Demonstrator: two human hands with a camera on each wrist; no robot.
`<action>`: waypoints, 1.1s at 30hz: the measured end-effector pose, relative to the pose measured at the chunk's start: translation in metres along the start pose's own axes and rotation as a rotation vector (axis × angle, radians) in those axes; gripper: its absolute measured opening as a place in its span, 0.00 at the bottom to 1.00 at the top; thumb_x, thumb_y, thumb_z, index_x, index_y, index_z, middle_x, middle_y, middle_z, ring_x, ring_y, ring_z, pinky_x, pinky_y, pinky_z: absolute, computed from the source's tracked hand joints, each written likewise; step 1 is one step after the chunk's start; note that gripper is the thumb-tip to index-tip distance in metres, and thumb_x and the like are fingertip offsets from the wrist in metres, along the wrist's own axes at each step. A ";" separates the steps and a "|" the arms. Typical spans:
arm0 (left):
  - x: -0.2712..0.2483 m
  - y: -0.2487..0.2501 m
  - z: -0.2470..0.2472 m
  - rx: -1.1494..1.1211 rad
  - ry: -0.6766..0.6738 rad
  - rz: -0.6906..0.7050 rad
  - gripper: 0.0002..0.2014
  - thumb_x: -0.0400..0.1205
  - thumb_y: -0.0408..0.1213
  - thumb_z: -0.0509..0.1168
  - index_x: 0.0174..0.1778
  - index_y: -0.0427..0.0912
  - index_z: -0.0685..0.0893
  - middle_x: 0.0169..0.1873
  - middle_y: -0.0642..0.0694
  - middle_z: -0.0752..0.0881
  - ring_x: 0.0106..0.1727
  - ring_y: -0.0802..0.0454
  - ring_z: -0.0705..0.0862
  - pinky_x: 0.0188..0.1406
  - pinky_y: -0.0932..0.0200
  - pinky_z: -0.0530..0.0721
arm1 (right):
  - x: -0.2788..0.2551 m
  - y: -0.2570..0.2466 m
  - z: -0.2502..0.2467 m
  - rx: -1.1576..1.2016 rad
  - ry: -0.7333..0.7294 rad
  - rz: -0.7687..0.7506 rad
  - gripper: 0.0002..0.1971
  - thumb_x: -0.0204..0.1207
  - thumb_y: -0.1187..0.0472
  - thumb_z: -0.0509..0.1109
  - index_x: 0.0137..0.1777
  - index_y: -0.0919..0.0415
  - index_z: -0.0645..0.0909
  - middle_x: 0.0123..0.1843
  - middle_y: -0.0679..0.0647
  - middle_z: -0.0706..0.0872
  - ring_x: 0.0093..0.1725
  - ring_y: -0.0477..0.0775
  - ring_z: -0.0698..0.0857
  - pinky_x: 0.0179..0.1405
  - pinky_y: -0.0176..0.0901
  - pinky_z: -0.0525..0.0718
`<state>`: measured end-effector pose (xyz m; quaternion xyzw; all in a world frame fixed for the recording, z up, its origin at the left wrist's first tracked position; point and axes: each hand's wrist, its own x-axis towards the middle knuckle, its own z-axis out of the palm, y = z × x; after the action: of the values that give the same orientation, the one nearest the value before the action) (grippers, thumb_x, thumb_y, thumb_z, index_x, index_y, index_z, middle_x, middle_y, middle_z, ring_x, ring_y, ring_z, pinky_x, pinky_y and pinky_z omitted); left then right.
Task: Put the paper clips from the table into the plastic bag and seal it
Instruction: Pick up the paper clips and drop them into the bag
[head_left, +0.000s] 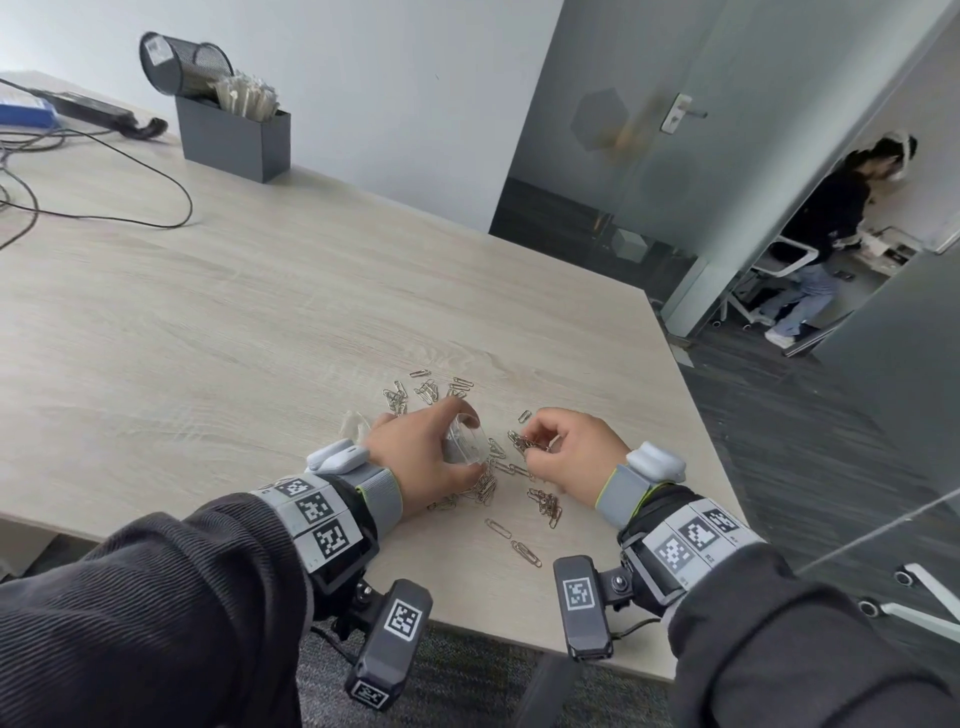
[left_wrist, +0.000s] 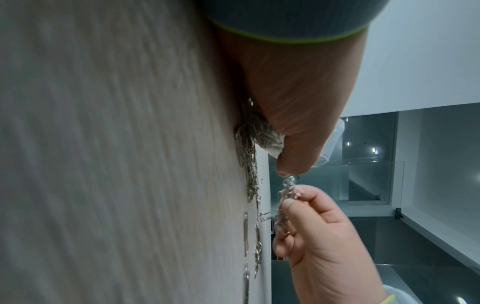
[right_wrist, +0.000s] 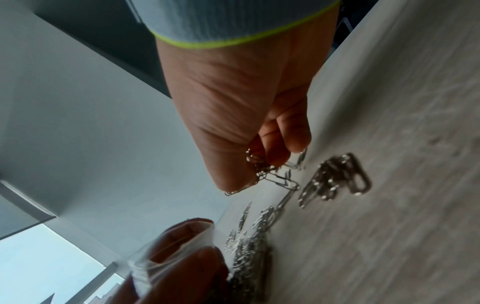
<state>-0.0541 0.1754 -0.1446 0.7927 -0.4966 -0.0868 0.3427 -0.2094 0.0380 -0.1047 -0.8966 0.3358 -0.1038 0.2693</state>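
Observation:
My left hand (head_left: 426, 452) grips a small clear plastic bag (head_left: 465, 441) just above the table, its mouth facing right. The bag also shows in the right wrist view (right_wrist: 166, 253) with fingers behind the film. My right hand (head_left: 566, 449) pinches a bunch of silver paper clips (head_left: 525, 442) close to the bag's mouth; the same bunch hangs from its fingers (right_wrist: 262, 166) and appears in the left wrist view (left_wrist: 284, 203). Several loose paper clips (head_left: 545, 506) lie on the wooden table (head_left: 234, 312) around and beyond both hands, with more beyond (head_left: 428, 388).
A grey desk organizer (head_left: 234, 137) with a tipped mesh cup (head_left: 182, 62) stands at the table's far edge. Cables (head_left: 104, 176) trail at the far left. The table's right edge (head_left: 696, 395) lies close to my right hand. A person stands beyond the glass door (head_left: 826, 228).

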 end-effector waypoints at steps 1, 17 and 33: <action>0.000 0.000 0.000 0.000 0.000 -0.001 0.22 0.73 0.56 0.73 0.61 0.59 0.77 0.27 0.62 0.79 0.32 0.70 0.72 0.59 0.57 0.73 | 0.000 -0.003 0.000 0.049 0.005 -0.008 0.10 0.69 0.63 0.72 0.36 0.43 0.81 0.29 0.45 0.82 0.19 0.40 0.77 0.24 0.32 0.75; -0.003 0.006 -0.004 -0.016 0.008 -0.020 0.20 0.73 0.55 0.73 0.51 0.55 0.70 0.25 0.57 0.76 0.37 0.49 0.80 0.48 0.57 0.69 | 0.010 -0.047 0.023 0.504 -0.027 -0.106 0.04 0.67 0.61 0.71 0.42 0.53 0.84 0.36 0.50 0.83 0.29 0.61 0.80 0.24 0.46 0.79; -0.002 0.002 -0.002 -0.054 -0.006 -0.007 0.25 0.72 0.54 0.73 0.63 0.53 0.77 0.35 0.55 0.85 0.46 0.47 0.87 0.54 0.56 0.73 | 0.006 -0.047 0.024 0.389 -0.050 -0.054 0.07 0.69 0.63 0.74 0.44 0.50 0.88 0.38 0.53 0.90 0.32 0.56 0.84 0.33 0.50 0.85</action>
<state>-0.0556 0.1770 -0.1421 0.7845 -0.4925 -0.1037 0.3623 -0.1700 0.0733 -0.0985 -0.8386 0.2784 -0.1518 0.4429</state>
